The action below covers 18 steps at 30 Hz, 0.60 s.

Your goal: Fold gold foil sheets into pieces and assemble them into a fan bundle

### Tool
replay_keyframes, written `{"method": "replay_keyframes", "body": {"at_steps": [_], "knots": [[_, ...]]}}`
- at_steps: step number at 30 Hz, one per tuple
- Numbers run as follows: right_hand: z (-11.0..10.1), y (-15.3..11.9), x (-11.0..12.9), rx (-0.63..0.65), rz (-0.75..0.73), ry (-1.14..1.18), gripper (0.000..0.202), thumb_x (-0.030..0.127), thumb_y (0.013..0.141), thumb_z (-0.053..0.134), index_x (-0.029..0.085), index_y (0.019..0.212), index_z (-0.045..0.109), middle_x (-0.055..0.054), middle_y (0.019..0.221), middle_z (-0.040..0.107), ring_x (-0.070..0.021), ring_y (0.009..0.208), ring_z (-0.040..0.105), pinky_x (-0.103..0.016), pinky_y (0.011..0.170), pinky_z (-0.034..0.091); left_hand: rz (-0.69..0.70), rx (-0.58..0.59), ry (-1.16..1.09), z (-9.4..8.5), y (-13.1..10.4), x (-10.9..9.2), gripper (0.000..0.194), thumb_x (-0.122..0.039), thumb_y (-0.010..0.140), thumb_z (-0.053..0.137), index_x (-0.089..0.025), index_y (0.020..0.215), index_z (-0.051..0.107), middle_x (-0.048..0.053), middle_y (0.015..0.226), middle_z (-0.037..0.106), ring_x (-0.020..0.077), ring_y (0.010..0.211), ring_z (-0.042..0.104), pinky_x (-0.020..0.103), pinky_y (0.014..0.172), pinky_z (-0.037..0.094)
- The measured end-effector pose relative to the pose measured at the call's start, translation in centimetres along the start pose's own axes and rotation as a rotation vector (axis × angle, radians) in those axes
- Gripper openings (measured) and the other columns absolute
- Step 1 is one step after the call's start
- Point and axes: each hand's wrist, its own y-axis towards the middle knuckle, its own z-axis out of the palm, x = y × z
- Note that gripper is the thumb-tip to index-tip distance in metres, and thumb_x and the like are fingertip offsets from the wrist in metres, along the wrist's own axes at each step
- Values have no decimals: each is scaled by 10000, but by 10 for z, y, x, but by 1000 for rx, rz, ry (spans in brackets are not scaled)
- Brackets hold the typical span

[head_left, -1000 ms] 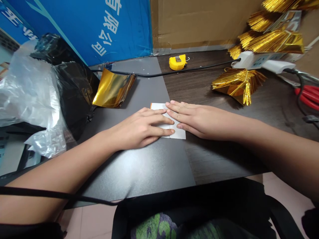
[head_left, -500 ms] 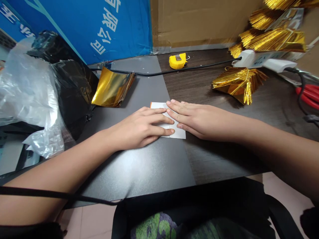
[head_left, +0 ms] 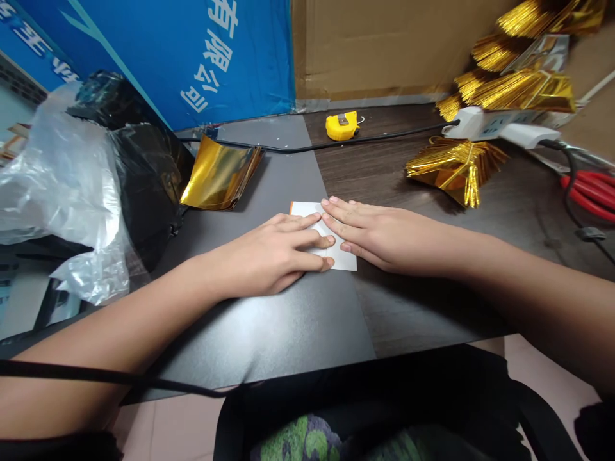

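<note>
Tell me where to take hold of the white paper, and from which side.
Pinch the white paper by its near right corner, probably best from the person's side: that corner lies bare, while the left hand and right hand cover much of the rest. It looks flat, so a fingernail may have to lift the edge.

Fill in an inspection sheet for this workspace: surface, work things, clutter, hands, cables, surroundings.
Surface: dark wood-grain tabletop, plain grey section at left.
Work things: small white paper sheet with orange edge, lying flat.
Clutter: yellow tape measure, curved gold foil stack, tied gold fringed bundle, red tool handles.
Hands: left hand, fingers spread on the paper; right hand, fingertips on it.
Cables: thin black cable along the back to a white power strip; black cord in the foreground.
Surroundings: blue box with white lettering, brown cardboard panel, translucent plastic bag.
</note>
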Motion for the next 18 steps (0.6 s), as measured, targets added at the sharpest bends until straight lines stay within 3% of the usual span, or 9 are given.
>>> {"method": "replay_keyframes", "body": {"at_steps": [5,9,14,18], "knots": [[-1,2,-2,-17,-26,-19,563,316,1074,342,-26,1515,416,-244,1582,343,-340,1489,342,-519,1208,369,-1,-10,-36,-3,0,1,269,-195,1010,495,-255,1157,712,69,1364,619,317,1447,434,450,1121,414],[-7,3,-1,-60,-55,0,512,278,1054,424,17,1491,477,-202,1573,395,-326,1484,359,-496,1221,361,-30,7,-79,-6,1,-1,293,-196,1013,479,-261,1182,709,87,1264,640,268,1326,541,418,1053,460],[-15,3,1,-135,-121,113,368,202,1048,437,113,1310,679,-121,1490,536,-260,1430,460,-403,1217,391,-5,-14,-41,-6,1,-2,290,-195,1013,480,-249,1196,698,69,1252,654,288,1358,506,428,1076,442],[-20,4,4,-89,-125,163,386,192,1057,397,108,1309,678,-112,1441,580,-247,1399,496,-396,1200,414,-11,1,-11,-6,2,-4,269,-202,1009,494,-243,1184,694,57,1283,650,295,1312,531,431,1025,449]]}}
